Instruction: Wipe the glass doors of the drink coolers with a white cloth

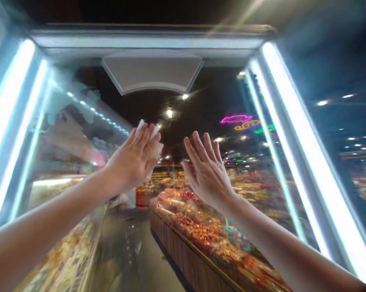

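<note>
Both my arms reach up toward a glass pane (219,93) framed by bright light strips. My left hand (136,157) lies flat with its fingers together, pressing a white cloth or paper (155,130) against the glass; only the cloth's edges show past the fingertips. My right hand (206,169) is raised beside it, fingers stretched out and slightly spread, holding nothing. The two hands are a short gap apart at the middle of the pane.
A grey metal frame (152,42) tops the pane, with lit strips at left (9,117) and right (307,158). Through the glass I see a shop aisle (134,251), a long wooden counter (191,259) heaped with colourful goods, and neon signs (236,119).
</note>
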`<state>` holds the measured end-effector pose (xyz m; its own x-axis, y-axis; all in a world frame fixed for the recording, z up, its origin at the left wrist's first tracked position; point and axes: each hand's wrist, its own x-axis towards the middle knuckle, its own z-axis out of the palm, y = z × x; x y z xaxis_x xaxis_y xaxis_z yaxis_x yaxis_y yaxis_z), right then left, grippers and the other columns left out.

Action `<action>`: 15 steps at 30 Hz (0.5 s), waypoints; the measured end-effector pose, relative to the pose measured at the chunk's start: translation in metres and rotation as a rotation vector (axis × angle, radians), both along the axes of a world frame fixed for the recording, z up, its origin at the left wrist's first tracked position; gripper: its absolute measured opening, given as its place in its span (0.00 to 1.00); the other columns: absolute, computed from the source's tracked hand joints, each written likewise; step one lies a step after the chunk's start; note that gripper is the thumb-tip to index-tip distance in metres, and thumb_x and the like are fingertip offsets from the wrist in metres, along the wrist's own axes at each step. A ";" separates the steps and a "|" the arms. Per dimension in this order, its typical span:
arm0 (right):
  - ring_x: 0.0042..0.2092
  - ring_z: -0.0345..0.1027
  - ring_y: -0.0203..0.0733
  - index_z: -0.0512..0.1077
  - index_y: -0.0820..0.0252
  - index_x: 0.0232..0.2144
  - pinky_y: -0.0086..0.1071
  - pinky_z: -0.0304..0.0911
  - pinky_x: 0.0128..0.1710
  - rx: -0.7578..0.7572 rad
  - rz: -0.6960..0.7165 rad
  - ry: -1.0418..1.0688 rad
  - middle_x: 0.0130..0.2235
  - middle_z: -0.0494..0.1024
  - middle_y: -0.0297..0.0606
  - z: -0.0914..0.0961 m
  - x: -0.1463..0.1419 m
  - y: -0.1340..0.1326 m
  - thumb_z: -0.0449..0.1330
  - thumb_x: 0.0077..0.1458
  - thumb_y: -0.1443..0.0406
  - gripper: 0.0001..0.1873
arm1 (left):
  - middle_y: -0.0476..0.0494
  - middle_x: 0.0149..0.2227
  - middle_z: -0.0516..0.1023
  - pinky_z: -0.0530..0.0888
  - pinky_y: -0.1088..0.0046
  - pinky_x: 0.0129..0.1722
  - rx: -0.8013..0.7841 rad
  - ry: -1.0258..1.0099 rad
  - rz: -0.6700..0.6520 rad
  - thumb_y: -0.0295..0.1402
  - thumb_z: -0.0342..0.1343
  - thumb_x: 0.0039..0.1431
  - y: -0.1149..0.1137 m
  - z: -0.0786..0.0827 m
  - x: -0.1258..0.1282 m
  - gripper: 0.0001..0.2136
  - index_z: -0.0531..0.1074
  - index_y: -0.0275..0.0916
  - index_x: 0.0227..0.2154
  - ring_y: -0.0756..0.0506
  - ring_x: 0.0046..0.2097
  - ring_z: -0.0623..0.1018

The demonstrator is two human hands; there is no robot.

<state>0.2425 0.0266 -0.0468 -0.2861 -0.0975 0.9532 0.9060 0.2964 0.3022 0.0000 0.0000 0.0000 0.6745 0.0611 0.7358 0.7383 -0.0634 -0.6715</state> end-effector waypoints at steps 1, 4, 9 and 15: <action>0.75 0.32 0.59 0.49 0.63 0.72 0.59 0.38 0.73 -0.004 0.000 -0.024 0.74 0.47 0.48 0.000 -0.002 -0.001 0.45 0.72 0.59 0.31 | 0.28 0.74 0.45 0.48 0.49 0.73 -0.005 0.040 -0.010 0.38 0.38 0.73 0.000 -0.005 -0.006 0.29 0.47 0.26 0.70 0.31 0.75 0.40; 0.75 0.33 0.57 0.47 0.60 0.73 0.59 0.39 0.73 -0.013 0.003 -0.075 0.75 0.47 0.46 0.005 -0.014 -0.003 0.45 0.72 0.58 0.32 | 0.33 0.74 0.46 0.48 0.50 0.74 -0.017 0.051 -0.024 0.39 0.37 0.73 0.001 -0.006 -0.025 0.29 0.47 0.30 0.71 0.34 0.75 0.40; 0.75 0.34 0.59 0.45 0.58 0.73 0.62 0.40 0.72 -0.016 0.014 -0.089 0.75 0.47 0.45 0.024 -0.055 -0.003 0.43 0.71 0.56 0.33 | 0.27 0.74 0.44 0.49 0.46 0.73 -0.011 -0.151 -0.004 0.42 0.35 0.73 -0.002 0.008 -0.063 0.31 0.46 0.26 0.71 0.31 0.75 0.42; 0.75 0.33 0.61 0.48 0.60 0.72 0.63 0.39 0.72 -0.004 0.001 -0.078 0.75 0.47 0.45 0.031 -0.079 0.001 0.42 0.72 0.56 0.32 | 0.29 0.74 0.47 0.52 0.47 0.72 0.012 -0.125 -0.005 0.41 0.35 0.73 -0.006 -0.003 -0.112 0.30 0.45 0.28 0.71 0.32 0.75 0.44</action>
